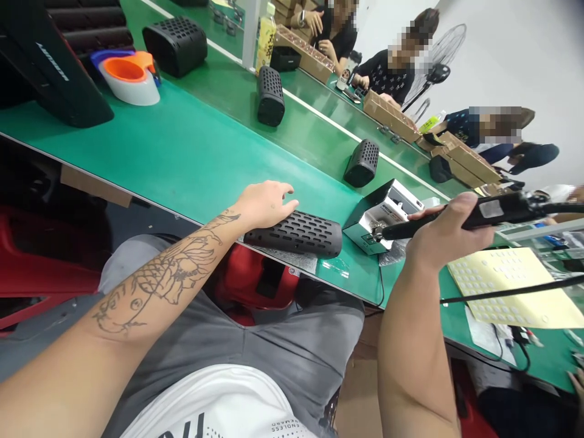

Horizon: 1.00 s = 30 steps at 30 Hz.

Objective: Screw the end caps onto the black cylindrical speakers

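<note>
My left hand (267, 204) lies flat, fingers loose, on the end of a black speaker (296, 233) at the near edge of the green bench (182, 158). Right hand (444, 234) is clenched round a black driver (479, 214), tip at 9 o'clock, touching a small box (381, 216) just beside the speaker. Sticker sheet (515, 286) at 3 o'clock.

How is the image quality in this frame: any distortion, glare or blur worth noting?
Head view: wide-angle bending tilts the green table and its edges; lighting is even, shadows soft; both hands, the left hand on the black speaker and the right hand gripping the tool, look sharp; the far wall is washed out.
</note>
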### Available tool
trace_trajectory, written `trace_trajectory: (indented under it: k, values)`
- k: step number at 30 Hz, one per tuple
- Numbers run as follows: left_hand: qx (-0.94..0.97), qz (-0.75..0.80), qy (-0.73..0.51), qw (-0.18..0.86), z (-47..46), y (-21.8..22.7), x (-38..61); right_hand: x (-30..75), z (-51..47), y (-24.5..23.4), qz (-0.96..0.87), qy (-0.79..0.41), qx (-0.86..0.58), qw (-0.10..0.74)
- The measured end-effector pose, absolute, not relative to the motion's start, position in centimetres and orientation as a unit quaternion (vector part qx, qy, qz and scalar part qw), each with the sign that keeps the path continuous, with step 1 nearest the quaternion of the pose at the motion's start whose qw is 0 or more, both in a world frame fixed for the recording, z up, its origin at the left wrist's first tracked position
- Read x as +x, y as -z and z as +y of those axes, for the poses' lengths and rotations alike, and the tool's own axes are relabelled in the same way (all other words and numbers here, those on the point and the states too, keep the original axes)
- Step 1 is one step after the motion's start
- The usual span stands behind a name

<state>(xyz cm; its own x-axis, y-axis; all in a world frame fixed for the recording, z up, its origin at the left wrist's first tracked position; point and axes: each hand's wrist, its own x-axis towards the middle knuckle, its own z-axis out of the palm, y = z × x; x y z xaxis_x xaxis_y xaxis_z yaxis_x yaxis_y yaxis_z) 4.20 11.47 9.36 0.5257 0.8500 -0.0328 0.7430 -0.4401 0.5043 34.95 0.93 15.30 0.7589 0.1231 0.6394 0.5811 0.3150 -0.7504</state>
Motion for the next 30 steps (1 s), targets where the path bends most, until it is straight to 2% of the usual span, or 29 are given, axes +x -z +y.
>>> trace_trajectory:
  k: [2, 10, 17, 20, 22, 24, 30]
  values:
    - [0.84, 0.475, -0.12, 0.234, 11.5, -9.3, 4.1, 35.2, 1.3, -15.6, -0.295, 0.177, -0.571, 0.745]
    - [0.838, 0.47, -0.127, 0.248, 11.5, -9.1, 4.2, 35.4, 0.9, -14.5, -0.287, 0.151, -0.619, 0.715]
    - [0.835, 0.466, -0.128, 0.262, 11.6, -9.1, 4.4, 30.1, -1.5, -17.4, -0.332, 0.094, -0.522, 0.78]
    - [0.834, 0.466, -0.129, 0.265, 11.7, -9.0, 4.3, 25.8, -2.9, -18.9, -0.397, -0.019, -0.46, 0.794]
    - [0.833, 0.466, -0.132, 0.266, 11.7, -9.0, 4.3, 22.8, -3.2, -19.2, -0.465, -0.148, -0.403, 0.774]
    - [0.832, 0.466, -0.136, 0.267, 11.6, -9.1, 4.2, 19.9, -2.9, -18.8, -0.519, -0.221, -0.354, 0.746]
    - [0.827, 0.465, -0.129, 0.287, 11.2, -10.2, 3.8, 14.0, 0.6, -16.0, -0.574, -0.218, -0.368, 0.698]
